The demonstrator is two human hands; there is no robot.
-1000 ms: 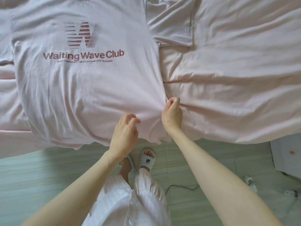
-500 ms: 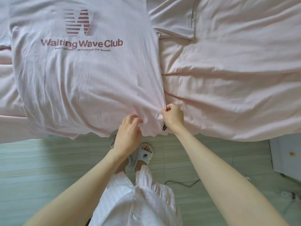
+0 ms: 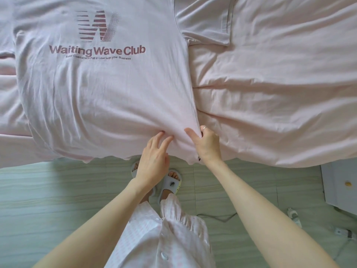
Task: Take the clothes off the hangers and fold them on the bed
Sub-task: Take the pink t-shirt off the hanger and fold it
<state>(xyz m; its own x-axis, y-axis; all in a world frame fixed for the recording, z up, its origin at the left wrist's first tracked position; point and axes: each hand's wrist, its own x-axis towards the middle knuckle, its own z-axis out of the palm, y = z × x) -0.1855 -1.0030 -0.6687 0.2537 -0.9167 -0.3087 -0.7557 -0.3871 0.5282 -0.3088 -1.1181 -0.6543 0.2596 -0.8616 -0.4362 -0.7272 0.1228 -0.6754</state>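
Lying flat on the bed (image 3: 280,93), the T-shirt (image 3: 108,97) takes up the left half of the view. Its long axis runs from the near bed edge away from the person: the hem hangs slightly over that edge, and the collar end points to the far side, out of view at the top. Its print (image 3: 97,43) faces up and reads upright from where the person stands. One sleeve (image 3: 204,20) lies spread to the right at the top; the other is barely visible at the left border.

At the hem, the left hand (image 3: 152,157) rests on the cloth with fingers fairly straight, fingertips pressing into the fabric and holding nothing. Just to its right, the right hand (image 3: 207,144) pinches the shirt's right side seam near the bottom corner, thumb on top and fingers curled underneath; a ring shows on one finger. Cloth bunches into folds between the two hands.

Below the bed edge, slippers (image 3: 172,182) stand on the floor (image 3: 58,190). A cable (image 3: 218,216) lies further right.
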